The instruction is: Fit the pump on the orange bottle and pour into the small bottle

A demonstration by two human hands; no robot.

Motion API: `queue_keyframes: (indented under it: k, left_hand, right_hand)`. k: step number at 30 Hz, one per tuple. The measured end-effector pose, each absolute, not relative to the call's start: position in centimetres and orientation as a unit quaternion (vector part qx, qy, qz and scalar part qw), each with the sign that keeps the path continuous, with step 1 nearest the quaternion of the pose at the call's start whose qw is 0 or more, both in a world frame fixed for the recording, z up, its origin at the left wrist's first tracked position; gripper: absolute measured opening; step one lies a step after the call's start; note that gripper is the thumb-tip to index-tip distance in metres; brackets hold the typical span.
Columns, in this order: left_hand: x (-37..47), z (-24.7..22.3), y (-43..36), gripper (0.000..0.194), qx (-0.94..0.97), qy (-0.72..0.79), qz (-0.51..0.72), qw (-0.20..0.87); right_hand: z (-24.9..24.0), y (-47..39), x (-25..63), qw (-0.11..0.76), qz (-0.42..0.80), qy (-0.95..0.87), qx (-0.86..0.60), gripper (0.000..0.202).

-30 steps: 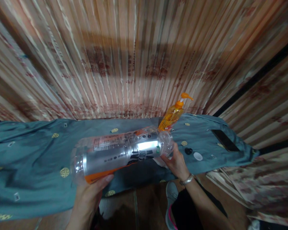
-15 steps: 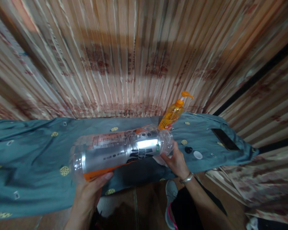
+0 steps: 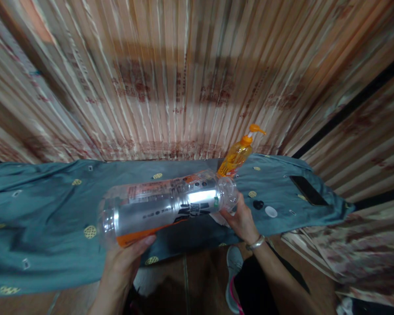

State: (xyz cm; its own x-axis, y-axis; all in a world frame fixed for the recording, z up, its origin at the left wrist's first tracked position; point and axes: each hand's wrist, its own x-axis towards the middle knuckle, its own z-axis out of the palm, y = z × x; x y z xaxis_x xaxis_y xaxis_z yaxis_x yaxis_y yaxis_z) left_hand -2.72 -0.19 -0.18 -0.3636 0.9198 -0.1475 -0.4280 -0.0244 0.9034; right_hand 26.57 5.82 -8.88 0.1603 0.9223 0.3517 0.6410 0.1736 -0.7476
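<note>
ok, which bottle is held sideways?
The large clear bottle with the silver-and-orange label, held by the left hand and right hand. The amber pump bottle stands behind it, pump upward.

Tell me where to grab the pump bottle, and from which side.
Probably the upper body of the pump bottle, below its collar, from the right. It appears to stand upright, and the body offers a broad surface; the big bottle overlaps its base in view. I'd avoid the pump head: slim, and it may move.
</note>
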Motion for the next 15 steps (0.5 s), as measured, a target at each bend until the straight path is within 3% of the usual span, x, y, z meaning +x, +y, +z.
queue_keyframes:
  k: [9,15]
  left_hand:
    - [-2.83,-0.47,-0.19,0.076,0.257,0.49,0.667,0.5]
    - [-2.81,-0.4,-0.25,0.089,0.249,0.481,0.675,0.501]
  right_hand:
    - [-8.79,5.78,26.58,0.429,0.172,-0.619,-0.635,0.051]
    - [-8.84,5.79,26.59,0.432,0.17,-0.622,-0.631,0.051]
